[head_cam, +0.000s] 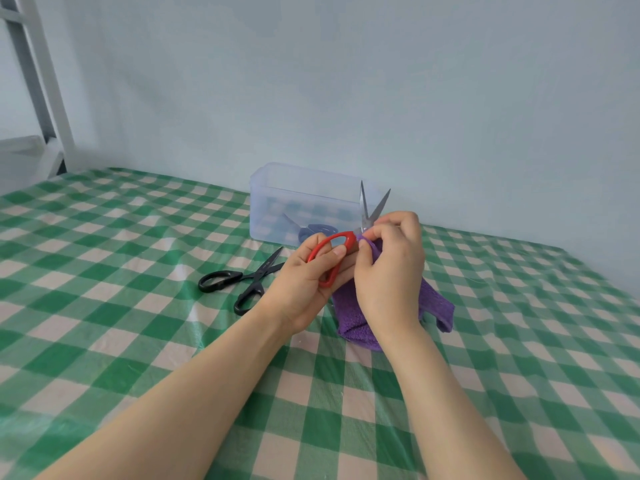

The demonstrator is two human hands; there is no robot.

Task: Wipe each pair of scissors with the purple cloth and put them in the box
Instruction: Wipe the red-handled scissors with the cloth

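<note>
— What covered the surface?
— A green-and-white checked sheet (138,341), a little creased, with a glossy sheen.
— And behind it?
— A plain pale wall (346,81). At the far left stood a white metal frame (46,84), its bars slanting up out of view.

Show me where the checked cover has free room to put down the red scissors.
The green checked cover is bare left of the black scissors and right of the purple cloth. It is crowded in front of the clear box, where the black scissors and purple cloth lie close.
</note>
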